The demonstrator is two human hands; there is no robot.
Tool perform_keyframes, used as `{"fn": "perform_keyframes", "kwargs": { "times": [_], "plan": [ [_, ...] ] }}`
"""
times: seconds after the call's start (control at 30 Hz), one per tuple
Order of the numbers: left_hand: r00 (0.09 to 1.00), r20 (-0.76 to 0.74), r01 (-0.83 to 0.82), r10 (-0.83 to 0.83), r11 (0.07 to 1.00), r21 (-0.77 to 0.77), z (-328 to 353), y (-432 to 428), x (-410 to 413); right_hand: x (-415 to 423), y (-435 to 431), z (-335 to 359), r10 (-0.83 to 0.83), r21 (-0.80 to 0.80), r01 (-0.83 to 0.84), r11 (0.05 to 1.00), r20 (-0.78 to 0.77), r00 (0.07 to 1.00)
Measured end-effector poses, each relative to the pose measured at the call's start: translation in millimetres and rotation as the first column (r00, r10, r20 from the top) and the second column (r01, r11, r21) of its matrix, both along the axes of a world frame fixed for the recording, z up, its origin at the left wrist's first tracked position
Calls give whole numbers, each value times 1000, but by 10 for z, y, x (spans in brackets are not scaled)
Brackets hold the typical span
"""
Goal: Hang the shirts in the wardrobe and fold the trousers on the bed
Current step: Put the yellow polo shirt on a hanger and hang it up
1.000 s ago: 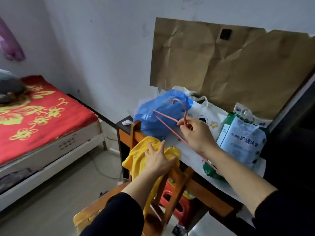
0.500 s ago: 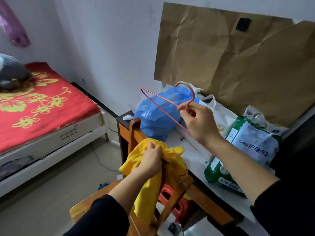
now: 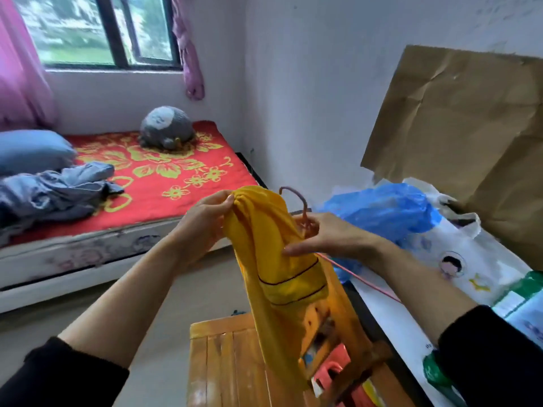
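Note:
A yellow shirt (image 3: 273, 259) with a dark-trimmed pocket hangs in front of me above a wooden chair. My left hand (image 3: 202, 221) pinches its top edge. My right hand (image 3: 320, 236) holds a pink wire hanger (image 3: 296, 198) by the neck, fingers stretched onto the shirt; the hanger's hook sticks up behind the cloth and one wire runs down to the right. Crumpled blue-grey trousers (image 3: 55, 192) lie on the red flowered bed (image 3: 176, 177) at the left. No wardrobe is in view.
A wooden chair (image 3: 226, 359) stands below the shirt. On the table (image 3: 390, 315) at right lie a blue plastic bag (image 3: 382, 210), white bags and a green packet. A grey plush toy (image 3: 166, 127) and a blue pillow (image 3: 32, 148) sit on the bed.
My left hand has lifted the yellow shirt off the chair back up to chest height. My right hand brought the hanger in against the shirt. My view swung left toward the bed and window.

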State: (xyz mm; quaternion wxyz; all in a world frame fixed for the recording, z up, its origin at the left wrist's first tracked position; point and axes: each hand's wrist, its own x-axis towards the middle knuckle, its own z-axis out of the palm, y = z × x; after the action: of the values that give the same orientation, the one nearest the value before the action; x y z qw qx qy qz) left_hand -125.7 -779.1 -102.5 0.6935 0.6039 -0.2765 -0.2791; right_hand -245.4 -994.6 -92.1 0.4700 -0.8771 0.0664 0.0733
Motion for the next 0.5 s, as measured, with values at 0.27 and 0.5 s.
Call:
{"fn": "perform_keyframes", "kwargs": {
  "times": [0.27,0.5],
  "plan": [
    [879,212,-465,427,867,179,108,1136,353,914,1195,135,-158,196,149,969,28,987],
    [874,308,-434,376,890,143,-160,2153,282,1566,2300,98,-183,363,234,902,-170,968]
  ]
}}
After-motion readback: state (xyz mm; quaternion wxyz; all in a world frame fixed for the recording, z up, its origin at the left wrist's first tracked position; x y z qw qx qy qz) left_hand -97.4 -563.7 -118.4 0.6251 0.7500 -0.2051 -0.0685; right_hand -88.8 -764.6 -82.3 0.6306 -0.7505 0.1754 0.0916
